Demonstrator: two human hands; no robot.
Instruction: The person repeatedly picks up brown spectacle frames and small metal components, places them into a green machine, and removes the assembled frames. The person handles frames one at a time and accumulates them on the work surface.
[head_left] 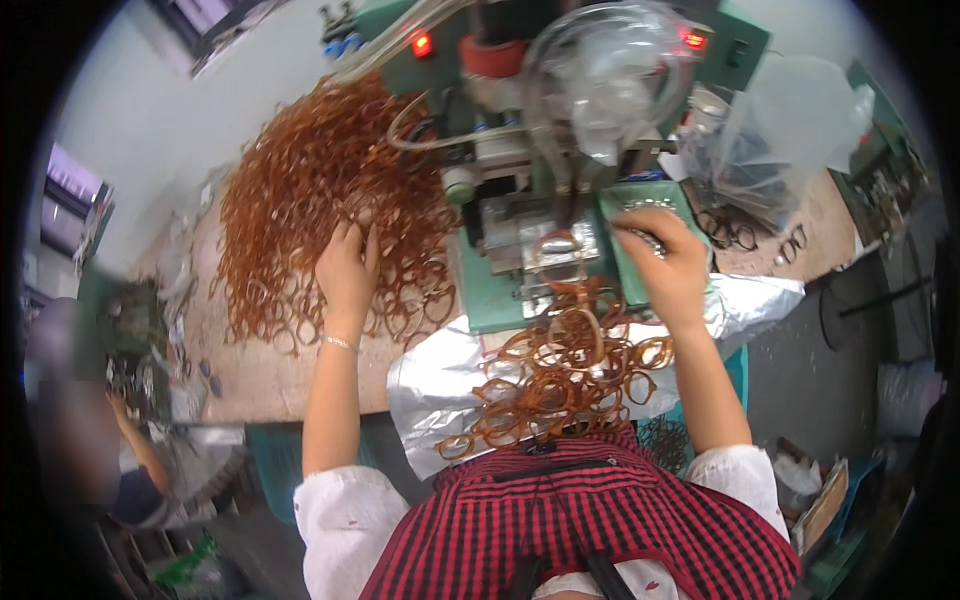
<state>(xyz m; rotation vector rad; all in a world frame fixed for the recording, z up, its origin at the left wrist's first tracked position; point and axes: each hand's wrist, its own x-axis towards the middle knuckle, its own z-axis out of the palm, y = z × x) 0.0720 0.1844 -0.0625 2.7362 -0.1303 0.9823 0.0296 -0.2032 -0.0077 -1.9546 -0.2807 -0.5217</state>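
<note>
A tall heap of amber-brown eyeglass frames [300, 190] covers the left side of the table. My left hand [346, 270] reaches to its front part, thumb and fingers closed on one frame there. At the right, my right hand [665, 260] bends over a green tray [627, 285] of small shiny metal pieces. Its fingers are pinched together, and anything between them is too small to make out. Between my hands, an amber frame [556, 243] lies on the metal plate of a green bench machine [490, 310]. Below it, more amber frames [570, 370] lie piled on silver foil.
Clear tubing [600, 70] hangs over the machine's head. Right of the tray are a few dark frames [740, 235] and a clear plastic bag [790, 120]. Silver foil [430, 385] drapes over the table's front edge. Another person [90, 420] sits at far left.
</note>
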